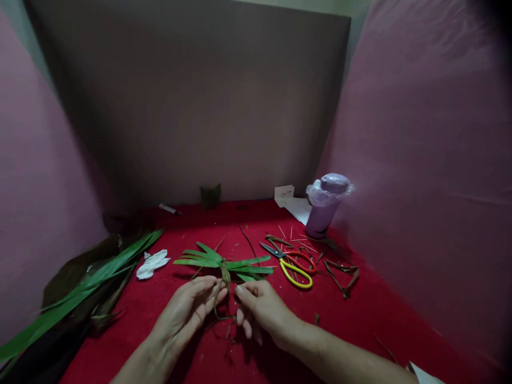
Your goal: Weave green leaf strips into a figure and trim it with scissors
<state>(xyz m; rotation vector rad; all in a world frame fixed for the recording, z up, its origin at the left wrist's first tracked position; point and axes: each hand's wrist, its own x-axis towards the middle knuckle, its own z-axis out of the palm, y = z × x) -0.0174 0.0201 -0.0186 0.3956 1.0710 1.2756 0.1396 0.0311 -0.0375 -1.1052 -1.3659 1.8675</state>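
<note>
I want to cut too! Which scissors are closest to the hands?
The yellow-handled scissors: they lie just past the right hand, while the red-handled scissors sit behind them, farther away.

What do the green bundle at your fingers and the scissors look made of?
Leaf bundle: seemingly fresh plant leaf, matte green pointed strips, bound by a drier brownish strip. Scissors: dark metal-looking blades; glossy yellow and red handles, probably plastic-coated.

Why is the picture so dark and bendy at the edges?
Head view: dim light, brightest on the red cloth; the top right corner fades to black; the wide lens bows the pink walls; left hand, right hand and leaf strip look soft.
</note>
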